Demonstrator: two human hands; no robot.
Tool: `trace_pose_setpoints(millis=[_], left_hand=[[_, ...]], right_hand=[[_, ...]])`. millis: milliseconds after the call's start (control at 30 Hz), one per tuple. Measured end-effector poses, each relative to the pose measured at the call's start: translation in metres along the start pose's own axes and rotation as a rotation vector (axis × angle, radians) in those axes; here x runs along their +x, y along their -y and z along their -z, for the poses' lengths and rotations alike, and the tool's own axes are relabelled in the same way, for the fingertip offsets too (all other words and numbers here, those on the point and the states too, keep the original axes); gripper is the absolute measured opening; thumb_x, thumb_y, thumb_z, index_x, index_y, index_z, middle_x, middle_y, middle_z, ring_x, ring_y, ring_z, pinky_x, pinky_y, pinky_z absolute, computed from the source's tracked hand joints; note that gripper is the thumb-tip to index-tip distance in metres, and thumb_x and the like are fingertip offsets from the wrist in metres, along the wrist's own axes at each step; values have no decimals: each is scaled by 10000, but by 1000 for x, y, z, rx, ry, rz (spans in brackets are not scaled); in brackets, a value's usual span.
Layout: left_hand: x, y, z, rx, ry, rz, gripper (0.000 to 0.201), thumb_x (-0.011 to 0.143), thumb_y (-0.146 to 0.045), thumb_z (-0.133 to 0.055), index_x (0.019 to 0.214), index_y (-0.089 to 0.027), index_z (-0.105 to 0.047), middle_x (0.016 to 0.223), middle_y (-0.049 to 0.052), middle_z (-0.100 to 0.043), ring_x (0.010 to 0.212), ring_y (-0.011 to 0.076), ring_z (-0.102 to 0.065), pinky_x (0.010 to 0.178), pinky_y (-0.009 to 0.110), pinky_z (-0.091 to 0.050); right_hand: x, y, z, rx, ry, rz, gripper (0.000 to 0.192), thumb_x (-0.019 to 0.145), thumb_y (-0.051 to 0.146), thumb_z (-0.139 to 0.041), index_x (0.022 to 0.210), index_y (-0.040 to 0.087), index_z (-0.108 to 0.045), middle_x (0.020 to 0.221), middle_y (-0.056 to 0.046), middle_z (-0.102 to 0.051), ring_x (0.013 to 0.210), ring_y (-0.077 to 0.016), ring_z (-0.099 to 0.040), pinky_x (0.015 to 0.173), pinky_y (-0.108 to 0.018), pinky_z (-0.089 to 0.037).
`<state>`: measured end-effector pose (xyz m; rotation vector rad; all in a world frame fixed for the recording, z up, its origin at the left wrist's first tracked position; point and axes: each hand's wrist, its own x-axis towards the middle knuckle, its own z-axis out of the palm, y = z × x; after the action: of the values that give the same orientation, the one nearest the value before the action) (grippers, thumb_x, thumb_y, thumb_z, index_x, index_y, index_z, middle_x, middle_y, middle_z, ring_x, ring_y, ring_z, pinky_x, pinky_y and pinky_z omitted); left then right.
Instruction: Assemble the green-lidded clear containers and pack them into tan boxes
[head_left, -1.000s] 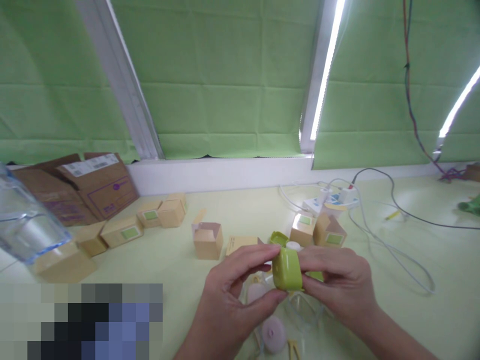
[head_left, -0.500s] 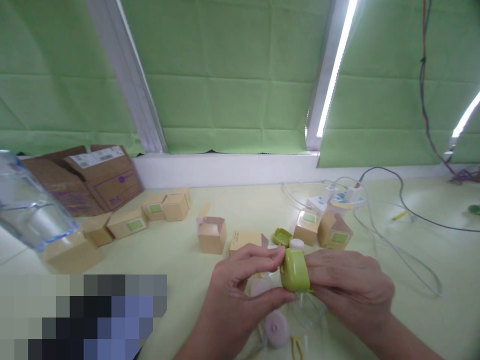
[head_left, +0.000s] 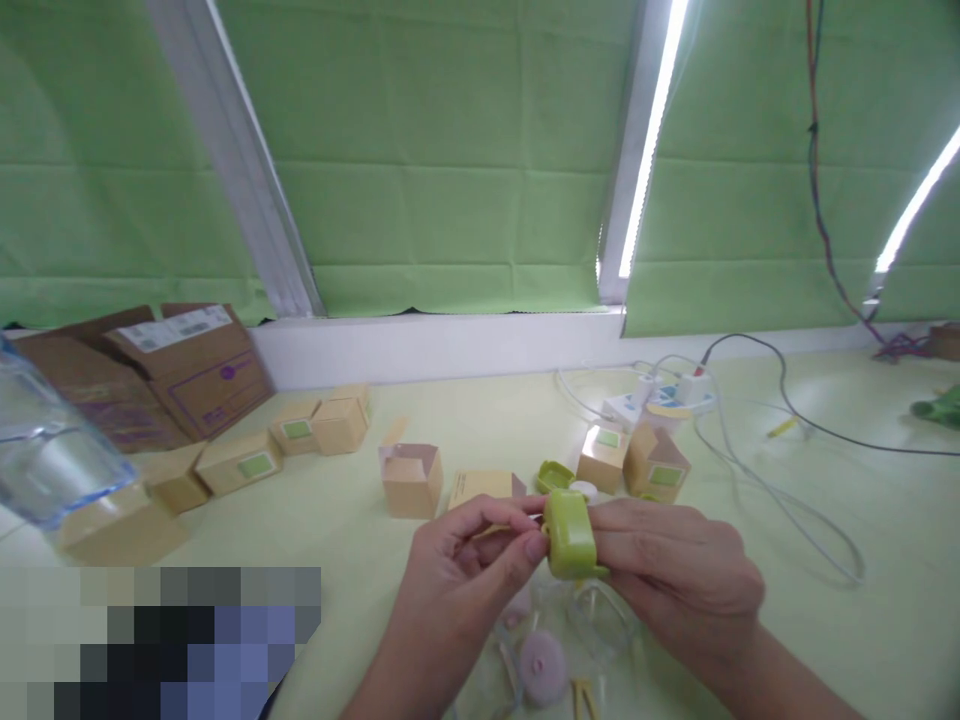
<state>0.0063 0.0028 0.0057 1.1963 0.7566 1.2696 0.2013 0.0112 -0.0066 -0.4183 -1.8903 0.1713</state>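
Two bare hands meet low in the middle of the view, above a pale yellow-green bench (head_left: 862, 640). The right hand (head_left: 675, 575) has its grip closed on a small lime-green plastic case (head_left: 568, 535), held upright just above the bench. The left hand (head_left: 469, 570) pinches the case's left edge between thumb and forefinger.

Directly beneath the hands lie clear plastic pieces (head_left: 600, 615) and a round pink disc (head_left: 543, 665). Just behind the case sit a green lid (head_left: 553, 476) and a white cap (head_left: 583, 490). Small tan cardboard boxes are scattered beyond: an open one (head_left: 411, 480) left of centre, two with green labels (head_left: 634, 462) to the right. Farther back, a white power strip (head_left: 660, 400) trails cables across the bench. A clear plastic bottle (head_left: 45, 450) blurs the left edge. Green blinds (head_left: 450, 160) fill the background.
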Motion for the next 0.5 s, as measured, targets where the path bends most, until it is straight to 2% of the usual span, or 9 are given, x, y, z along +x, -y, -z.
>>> trace_pose_setpoints(millis=[167, 267, 400, 500], left_hand=[[0, -2, 0, 101, -19, 51, 186, 768, -344, -821, 736, -185, -730, 777, -19, -729, 713, 96, -676, 671, 136, -538], [0, -1, 0, 134, -24, 65, 210, 766, -367, -816, 785, -179, -724, 772, -12, -712, 735, 113, -654, 684, 159, -528], [2, 3, 3, 124, -51, 99, 218, 721, -318, -847, 784, -169, -701, 763, -8, -698, 721, 129, -642, 678, 189, -520], [4, 6, 7, 112, -92, 69, 225, 717, -317, -847, 761, -159, -694, 725, -12, -683, 687, 118, -614, 641, 172, -489]], right_hand=[[5, 1, 0, 2, 21, 43, 290, 972, 112, -589, 1194, 234, -730, 1014, -70, -808, 917, -188, -765, 812, -310, -633], [10, 1, -1, -10, 0, 69, 250, 988, 132, -575, 1160, 207, -741, 973, -78, -811, 911, -184, -762, 843, -321, -624], [11, -2, -2, -13, -34, 88, 207, 930, 117, -670, 1110, 185, -747, 961, -85, -803, 876, -194, -746, 786, -325, -621], [7, -5, 0, -48, -100, 29, 288, 863, 73, -740, 1116, 210, -736, 937, -63, -773, 848, -190, -716, 755, -324, -606]])
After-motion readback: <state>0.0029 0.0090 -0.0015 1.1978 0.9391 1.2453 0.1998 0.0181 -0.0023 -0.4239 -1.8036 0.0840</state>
